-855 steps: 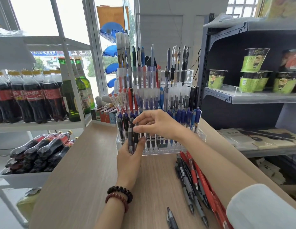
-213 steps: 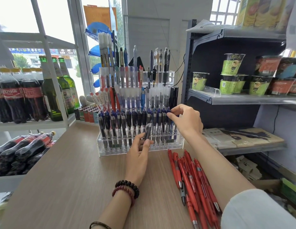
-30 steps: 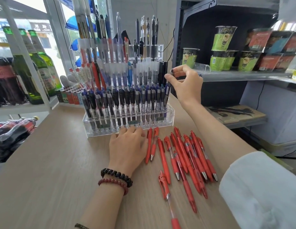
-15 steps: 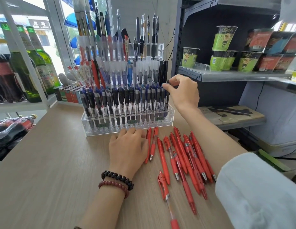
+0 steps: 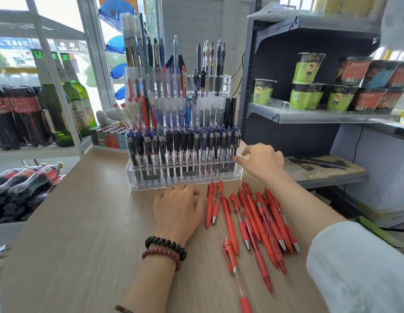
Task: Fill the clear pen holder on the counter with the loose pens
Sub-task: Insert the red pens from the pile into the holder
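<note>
The clear tiered pen holder (image 5: 140, 185) stands on the wooden counter, its front row packed with dark and blue pens (image 5: 185, 147). Several loose red pens (image 5: 255, 220) lie on the counter in front of it, to the right. My left hand (image 5: 178, 211) rests flat on the counter just before the holder, fingers together, holding nothing. My right hand (image 5: 260, 161) hovers at the holder's right end, fingers spread near the last pen, with nothing in it.
A white shelf with cola and green beer bottles (image 5: 61, 105) stands at left. A grey shelf with noodle cups (image 5: 307, 86) rises at right, close to the counter edge. Small boxes (image 5: 108, 138) sit behind the holder.
My right hand has dropped from the top of the last front-row pen to the holder's right end and opened. The left hand has stayed flat on the counter.
</note>
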